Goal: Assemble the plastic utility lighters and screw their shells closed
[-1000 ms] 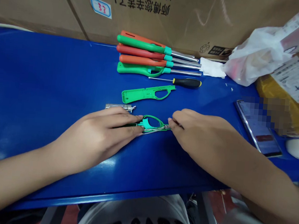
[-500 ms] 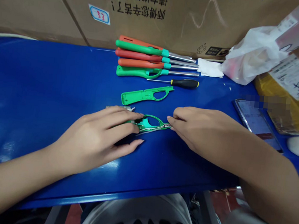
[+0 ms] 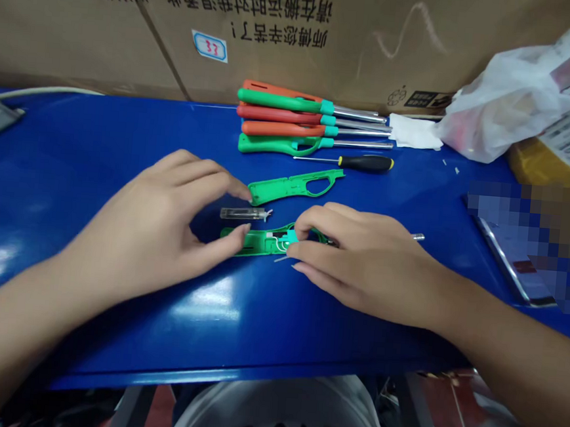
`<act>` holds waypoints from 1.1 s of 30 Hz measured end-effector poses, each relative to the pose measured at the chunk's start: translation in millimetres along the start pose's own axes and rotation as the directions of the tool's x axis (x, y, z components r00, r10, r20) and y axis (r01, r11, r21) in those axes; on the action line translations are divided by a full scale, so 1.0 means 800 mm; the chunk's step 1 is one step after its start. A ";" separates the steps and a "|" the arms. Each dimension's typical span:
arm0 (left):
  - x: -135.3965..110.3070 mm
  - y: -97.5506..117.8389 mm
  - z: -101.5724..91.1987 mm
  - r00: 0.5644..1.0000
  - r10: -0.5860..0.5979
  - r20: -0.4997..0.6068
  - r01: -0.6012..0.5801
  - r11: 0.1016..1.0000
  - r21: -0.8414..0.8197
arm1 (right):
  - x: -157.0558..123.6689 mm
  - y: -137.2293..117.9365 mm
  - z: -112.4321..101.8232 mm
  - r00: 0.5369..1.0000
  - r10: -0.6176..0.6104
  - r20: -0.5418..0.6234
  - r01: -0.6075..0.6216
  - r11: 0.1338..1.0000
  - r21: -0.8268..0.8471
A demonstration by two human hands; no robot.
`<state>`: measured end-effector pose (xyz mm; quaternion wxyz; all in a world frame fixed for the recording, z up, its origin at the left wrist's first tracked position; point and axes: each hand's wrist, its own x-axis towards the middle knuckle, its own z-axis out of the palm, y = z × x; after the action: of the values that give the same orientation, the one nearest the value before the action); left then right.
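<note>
My right hand point(image 3: 361, 252) has its fingers curled over the green lighter casing half point(image 3: 253, 244), at a teal trigger with thin white wires. The fingers hide part of the casing, and a metal tube end point(image 3: 418, 236) shows beyond the hand. My left hand point(image 3: 167, 211) is open, thumb and fingers spread. Its thumb is at the left end of that casing, and its fingertips are close to the other green casing half point(image 3: 291, 187). Between them on the table lies a clear lighter fuel tank point(image 3: 238, 214) with a small white fitting.
Several orange, red and green lighters point(image 3: 282, 130) lie at the back, with a black-handled screwdriver point(image 3: 366, 163) in front. A large cardboard box point(image 3: 277, 61) stands behind the blue table point(image 3: 237, 321). At right are white tissue point(image 3: 414, 131), a plastic bag point(image 3: 501, 99) and a phone point(image 3: 499, 256).
My left hand has lifted off the casing and spread open, uncovering the fuel tank. My right hand has moved left from the metal tube to the trigger. The view has shifted slightly.
</note>
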<state>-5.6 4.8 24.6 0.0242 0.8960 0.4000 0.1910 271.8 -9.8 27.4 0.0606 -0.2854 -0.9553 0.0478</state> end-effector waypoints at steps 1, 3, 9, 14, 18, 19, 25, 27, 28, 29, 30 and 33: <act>0.001 -0.009 -0.003 0.998 -0.021 0.056 0.020 1.000 0.020 | 0.001 -0.001 0.004 1.000 -0.002 0.003 0.002 1.000 0.008; 0.002 -0.024 -0.004 0.995 -0.012 0.096 0.012 1.000 -0.002 | 0.003 -0.001 0.009 1.000 -0.007 0.003 0.007 1.000 0.017; 0.002 -0.034 0.009 0.981 -0.040 0.190 0.071 0.985 -0.157 | 0.005 0.000 0.019 0.999 -0.036 -0.025 0.037 0.998 0.044; 0.000 -0.019 0.018 0.980 -0.097 0.174 0.138 0.960 -0.243 | 0.006 -0.004 0.021 0.996 -0.044 -0.075 0.045 0.999 0.009; -0.001 -0.006 0.026 0.976 -0.135 0.170 0.178 0.946 -0.271 | 0.005 -0.005 0.019 0.995 -0.059 -0.085 0.058 0.998 -0.018; -0.001 -0.004 0.028 0.976 -0.140 0.164 0.182 0.945 -0.273 | 0.004 -0.004 0.018 0.995 -0.059 -0.084 0.058 0.998 -0.014; 0.001 -0.004 0.032 0.976 -0.141 0.165 0.184 0.941 -0.285 | -0.005 0.009 0.008 0.999 -0.031 -0.010 0.032 0.996 0.087; 0.002 -0.007 0.031 0.979 -0.142 0.149 0.181 0.940 -0.289 | -0.006 0.012 0.007 1.000 -0.021 0.009 0.020 0.995 0.103; 0.003 -0.008 0.030 0.981 -0.143 0.133 0.177 0.940 -0.293 | -0.006 0.012 0.007 1.000 -0.016 0.013 0.014 0.994 0.111; 0.003 -0.009 0.029 0.983 -0.144 0.116 0.173 0.938 -0.299 | -0.006 0.012 0.007 1.000 -0.008 0.013 0.006 0.992 0.126; 0.003 -0.009 0.028 0.984 -0.143 0.102 0.168 0.937 -0.308 | -0.007 0.012 0.007 1.000 0.007 0.009 -0.009 0.988 0.153; 0.000 -0.003 0.022 0.987 -0.130 0.096 0.155 0.928 -0.339 | -0.007 0.011 0.004 0.995 0.096 0.002 -0.092 0.949 0.300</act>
<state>-1.0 8.5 7.5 0.2093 0.8525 0.4233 0.2240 280.5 -5.8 23.0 0.1066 -0.3183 -0.9219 0.1932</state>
